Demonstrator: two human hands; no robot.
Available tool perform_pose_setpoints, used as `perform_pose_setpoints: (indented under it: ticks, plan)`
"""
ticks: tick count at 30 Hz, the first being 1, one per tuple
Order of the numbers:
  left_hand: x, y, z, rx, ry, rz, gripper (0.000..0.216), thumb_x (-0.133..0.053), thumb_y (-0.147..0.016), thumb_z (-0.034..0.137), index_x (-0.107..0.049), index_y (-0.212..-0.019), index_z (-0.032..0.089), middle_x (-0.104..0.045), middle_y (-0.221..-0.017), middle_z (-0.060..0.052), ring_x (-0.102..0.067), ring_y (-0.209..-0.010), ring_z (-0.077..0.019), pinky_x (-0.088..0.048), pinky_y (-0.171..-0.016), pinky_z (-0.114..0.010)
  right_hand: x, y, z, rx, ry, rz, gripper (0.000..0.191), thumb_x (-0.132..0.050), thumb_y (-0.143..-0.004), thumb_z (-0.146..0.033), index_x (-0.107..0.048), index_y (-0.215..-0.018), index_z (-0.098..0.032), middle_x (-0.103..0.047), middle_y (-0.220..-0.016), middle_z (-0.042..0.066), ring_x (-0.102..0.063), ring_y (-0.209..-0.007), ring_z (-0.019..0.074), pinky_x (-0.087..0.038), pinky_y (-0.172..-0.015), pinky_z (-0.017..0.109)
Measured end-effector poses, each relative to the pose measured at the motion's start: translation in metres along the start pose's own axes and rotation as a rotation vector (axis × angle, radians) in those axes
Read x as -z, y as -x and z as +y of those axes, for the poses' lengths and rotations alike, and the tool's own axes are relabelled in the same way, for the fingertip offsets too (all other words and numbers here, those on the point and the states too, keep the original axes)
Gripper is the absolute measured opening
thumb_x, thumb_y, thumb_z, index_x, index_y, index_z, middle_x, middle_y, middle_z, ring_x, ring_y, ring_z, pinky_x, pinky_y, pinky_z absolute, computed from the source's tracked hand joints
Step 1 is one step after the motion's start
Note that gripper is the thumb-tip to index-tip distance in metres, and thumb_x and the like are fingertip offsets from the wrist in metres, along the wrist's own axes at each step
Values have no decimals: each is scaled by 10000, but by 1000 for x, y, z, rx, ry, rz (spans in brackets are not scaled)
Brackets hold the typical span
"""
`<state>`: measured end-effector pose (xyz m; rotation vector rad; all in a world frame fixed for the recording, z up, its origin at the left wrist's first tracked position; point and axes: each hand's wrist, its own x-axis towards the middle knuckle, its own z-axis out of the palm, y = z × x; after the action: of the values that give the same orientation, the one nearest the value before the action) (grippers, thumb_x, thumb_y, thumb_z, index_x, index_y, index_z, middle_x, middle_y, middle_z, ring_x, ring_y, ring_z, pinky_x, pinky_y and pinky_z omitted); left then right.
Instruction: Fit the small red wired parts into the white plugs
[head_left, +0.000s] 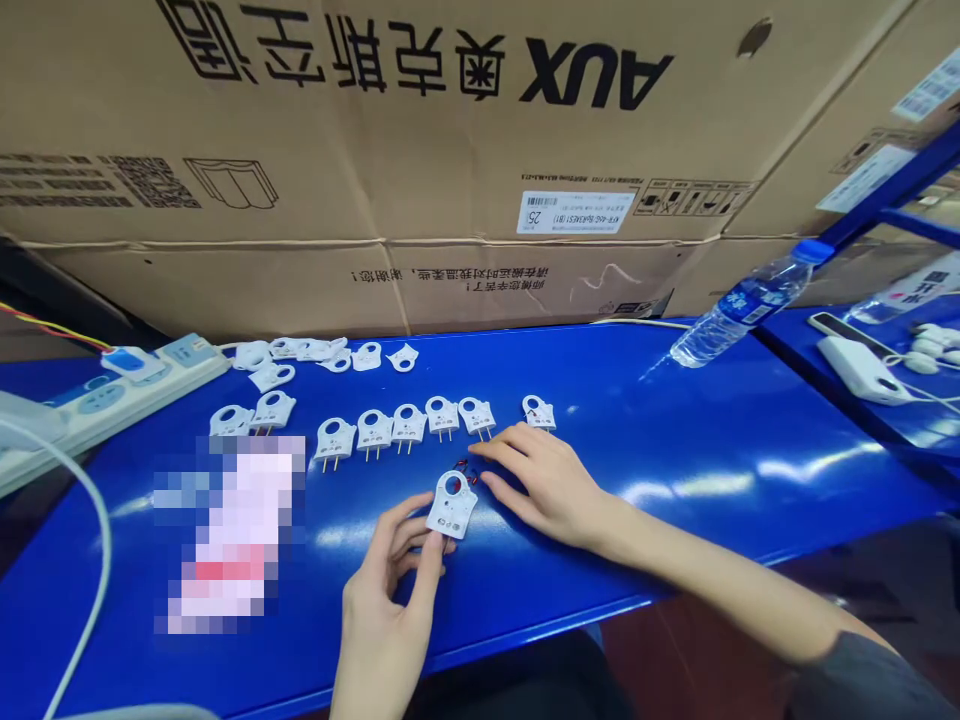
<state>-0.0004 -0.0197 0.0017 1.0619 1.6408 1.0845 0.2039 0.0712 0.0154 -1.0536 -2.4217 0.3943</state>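
My left hand (397,570) is closed on a white plastic plug housing (452,520) with a round hole, gripped at its lower edge between thumb and fingers. Thin red and black wires (474,479) stick out beside the hole. Just right of them, my right hand (544,480) hovers over the table with thumb and index finger apart; whether a fingertip touches a wire is hard to tell. Behind the hands runs a row of similar white plug housings (409,426) with metal pins pointing toward me. One more housing (538,412) lies behind my right hand.
More white plastic parts (367,356) lie at the back of the blue table (600,600). A power strip (112,400) and a white cable (94,500) are on the left, near a blurred-out item (240,530). A water bottle (742,310) leans at right; large cartons (450,150) stand behind.
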Motion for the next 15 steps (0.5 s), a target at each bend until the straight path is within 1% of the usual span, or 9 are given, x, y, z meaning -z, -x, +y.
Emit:
perform_pose_setpoints:
  ticks: [3,7,9,11,15]
  plan:
    - [-2,2,5,15,47,46,591,-659,-899,597,-622,-1369,239,-781,-1115,-96,-769,-932,-240,-657,-759,-329,-7,1,3,-16,42,-71,277,-519,-1078,-303,-675,-1271,-178,-723,-1097,98,-668,-981,237,-566,-832,386]
    - [-3,3,7,57,68,43,622,-672,-891,608,-616,-1407,265,-761,-1205,-83,-760,-1002,-238,-660,-796,-323,-16,1,2,-33,33,-72,265,-553,-1069,-335,-688,-1238,-181,-716,-1072,93,-656,-965,227,-562,-807,361]
    - [-2,2,6,79,93,38,630,-682,-887,606,-616,-1408,259,-760,-1216,-81,-758,-1036,-241,-660,-811,-317,-19,1,2,-50,28,-65,238,-574,-1060,-333,-693,-1206,-188,-716,-1061,88,-653,-966,226,-559,-803,353]
    - [-2,0,4,82,126,31,630,-698,-880,595,-623,-1393,237,-764,-1211,-88,-760,-1044,-250,-663,-788,-309,-20,0,2,-59,19,-59,193,-600,-1047,-325,-698,-1155,-200,-716,-1044,77,-653,-957,222,-552,-790,340]
    - [0,-5,2,59,178,2,605,-713,-869,575,-645,-1342,204,-775,-1154,-99,-772,-996,-265,-665,-718,-316,-19,1,3,-65,-43,-29,111,-624,-1038,-295,-697,-1060,-215,-722,-1026,53,-666,-945,199,-537,-790,313]
